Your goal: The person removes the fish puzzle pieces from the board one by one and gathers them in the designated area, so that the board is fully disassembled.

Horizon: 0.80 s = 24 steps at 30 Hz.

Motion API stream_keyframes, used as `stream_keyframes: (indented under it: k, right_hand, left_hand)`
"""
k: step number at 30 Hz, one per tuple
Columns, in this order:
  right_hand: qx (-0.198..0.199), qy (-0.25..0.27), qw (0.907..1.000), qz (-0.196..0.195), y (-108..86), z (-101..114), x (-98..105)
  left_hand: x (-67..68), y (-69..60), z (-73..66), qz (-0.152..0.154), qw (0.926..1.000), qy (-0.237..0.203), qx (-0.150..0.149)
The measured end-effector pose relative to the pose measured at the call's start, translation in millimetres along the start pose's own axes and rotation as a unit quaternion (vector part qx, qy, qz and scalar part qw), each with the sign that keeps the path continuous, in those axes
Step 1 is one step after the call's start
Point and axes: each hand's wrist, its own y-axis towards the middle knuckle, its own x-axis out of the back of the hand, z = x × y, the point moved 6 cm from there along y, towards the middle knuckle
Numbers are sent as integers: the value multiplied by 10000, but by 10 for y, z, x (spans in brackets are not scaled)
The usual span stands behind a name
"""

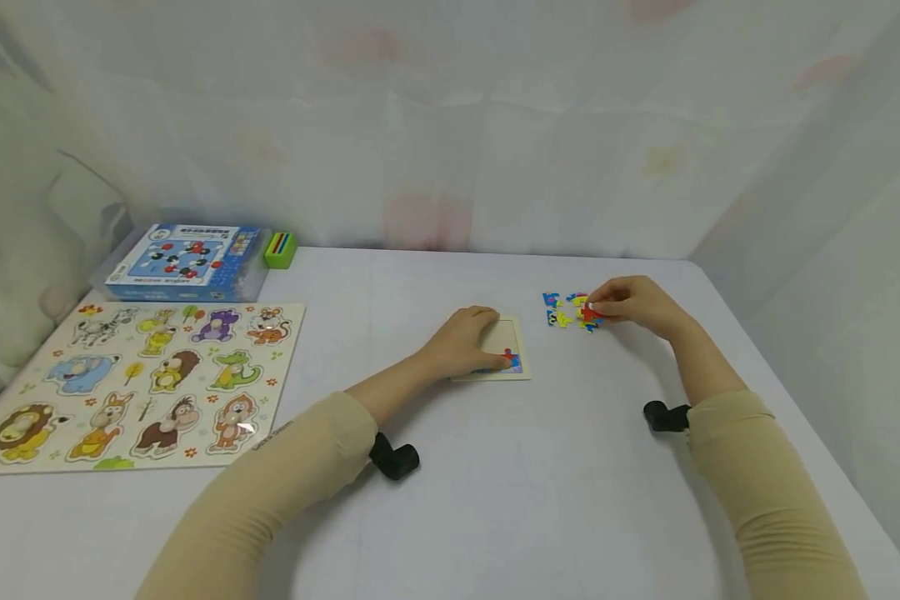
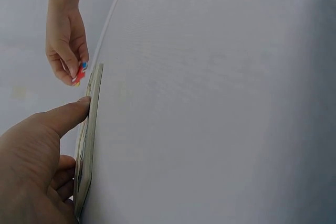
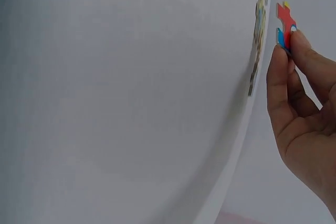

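While two beige fabric sleeves [image 1: 292, 467] fill the near side of the white table [image 1: 525, 508], a flat, cream board of cartoon animals [image 1: 137, 392] lies to the left. Farther in, the left hand [image 1: 459, 343] spreads over a small, square, pale wooden tray [image 1: 526, 371], thumb across what look like seated red-and-blue pieces [image 1: 516, 363]; if that thumb dragged sideways, the tray could skid or the pieces lift. To its right, the right hand [image 1: 641, 308] pinches a red, blue and yellow jigsaw piece [image 3: 287, 24] between thumb and fingertips. Because they catch only one end, it could twist or drop, and a low knuckle might scatter the loose, multicoloured jigsaw pieces [image 1: 562, 320] just beside it. Far left sit a blue-and-white box [image 1: 187, 260] and a green block [image 1: 280, 252], before a pale cloth curtain [image 1: 435, 125].
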Motion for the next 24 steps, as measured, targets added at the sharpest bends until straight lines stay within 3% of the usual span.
stream_keyframes:
  k: [10,24]
  right_hand:
    - [-151,93,9998,-55,-27,-207,127]
    - [-355,69,9993,11,-8,-283,136]
  left_hand:
    - [-11,6,5,43,10000,-7,-17]
    - [-2,-1,-5,23,10000,-4,-67]
